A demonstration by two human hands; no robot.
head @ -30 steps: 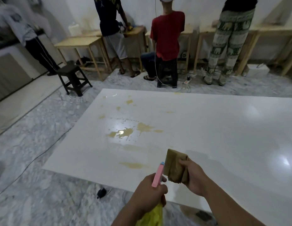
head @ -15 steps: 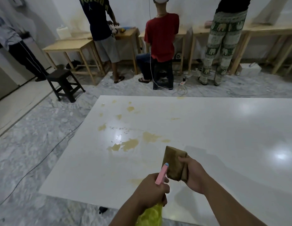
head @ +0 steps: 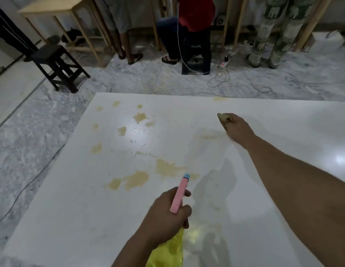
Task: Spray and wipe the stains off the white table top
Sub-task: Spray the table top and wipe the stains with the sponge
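1. Stains (head: 137, 180) are lying in tan patches over the left and middle of the white table top (head: 283, 120), which is filling the lower part of the head view; one more is sitting at the far edge.
2. The right hand (head: 236, 125) is reaching out far across the top, fingers closing round a brown cloth (head: 222, 117) and pressing it down beside a faint smear.
3. The left hand (head: 167, 212) is gripping the neck of a yellow spray bottle (head: 167, 251), its pink nozzle (head: 180, 193) pointing toward the nearest patches.
4. Risks, as I am judging them: the cloth is looking already soiled, so it may be spreading residue rather than lifting it; a spray now could be wetting the outstretched arm; the small far spots are easy to be missing.
5. Hard to make out: most of the cloth is hiding under the hand, the bottle is running off the bottom edge, glare is washing out the droplets, and whether a finger is sitting on the trigger cannot be told.
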